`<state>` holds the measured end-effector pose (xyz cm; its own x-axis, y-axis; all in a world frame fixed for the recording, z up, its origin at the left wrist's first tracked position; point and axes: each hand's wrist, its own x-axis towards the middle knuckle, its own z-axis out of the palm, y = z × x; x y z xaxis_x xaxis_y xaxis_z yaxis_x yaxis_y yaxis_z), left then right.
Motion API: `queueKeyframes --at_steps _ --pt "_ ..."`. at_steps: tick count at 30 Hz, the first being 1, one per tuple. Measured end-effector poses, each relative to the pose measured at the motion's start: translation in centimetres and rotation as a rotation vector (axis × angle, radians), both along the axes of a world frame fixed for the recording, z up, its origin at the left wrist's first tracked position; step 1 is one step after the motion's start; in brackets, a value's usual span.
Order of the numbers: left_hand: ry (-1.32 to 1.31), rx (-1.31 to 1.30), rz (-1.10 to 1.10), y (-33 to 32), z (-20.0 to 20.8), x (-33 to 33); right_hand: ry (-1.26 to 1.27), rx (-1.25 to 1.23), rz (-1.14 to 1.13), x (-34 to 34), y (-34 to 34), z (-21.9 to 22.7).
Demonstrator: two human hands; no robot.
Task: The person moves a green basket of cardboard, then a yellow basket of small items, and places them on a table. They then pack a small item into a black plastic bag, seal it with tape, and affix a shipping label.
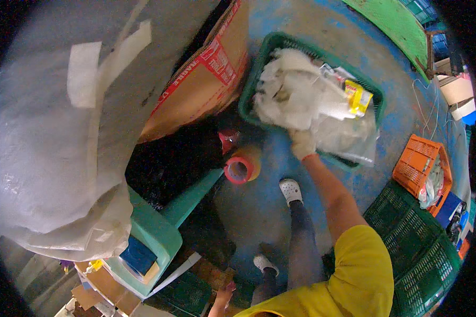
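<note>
My right hand, in a pale glove, reaches to the near rim of a green plastic basket on the floor. Its fingers are lost among the plastic bags, so their grip does not show. Crumpled whitish plastic bags fill the basket, with a yellow packet on top and a clear bag hanging toward the near rim. Low in the picture, my left hand is partly cut off by my body. Its fingers look closed, beside a brownish piece too dim to identify.
A large cardboard box and a plastic-wrapped bulk stand at left. Tape rolls sit beside a green plastic stool. On the right lie an orange crate and dark green crates. A green board is at far right.
</note>
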<state>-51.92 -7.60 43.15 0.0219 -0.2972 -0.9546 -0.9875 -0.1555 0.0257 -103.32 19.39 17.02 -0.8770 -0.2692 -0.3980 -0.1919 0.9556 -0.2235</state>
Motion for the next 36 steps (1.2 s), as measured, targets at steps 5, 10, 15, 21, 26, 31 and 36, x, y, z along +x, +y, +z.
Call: queueKeyframes --at_steps 5,10,15,21,26,31,36 --pt "0.091 -0.029 0.119 -1.0 -0.3 0.9 -0.078 -0.191 -0.076 8.4 -7.0 -0.3" --pt "0.127 0.029 0.168 -2.6 -1.9 2.3 -0.286 -0.112 -0.025 8.1 -9.6 -0.8" --pt "0.252 0.065 -0.208 -4.7 -3.5 7.1 -0.231 0.009 0.026 8.7 -9.3 3.5" --pt "-0.03 0.098 -0.182 -8.0 -0.1 19.2 -0.139 -0.137 -0.204 19.5 -7.9 20.3" --pt "0.006 0.483 0.242 -5.9 3.3 27.5 0.009 -0.293 -0.046 29.4 -14.9 37.3" --pt "0.171 0.421 0.208 -7.1 1.7 29.4 0.181 -0.656 0.312 33.3 -26.2 45.5" --pt "0.608 -0.491 -0.136 -16.6 5.2 27.0 0.27 -0.659 0.541 33.9 -34.7 48.1"
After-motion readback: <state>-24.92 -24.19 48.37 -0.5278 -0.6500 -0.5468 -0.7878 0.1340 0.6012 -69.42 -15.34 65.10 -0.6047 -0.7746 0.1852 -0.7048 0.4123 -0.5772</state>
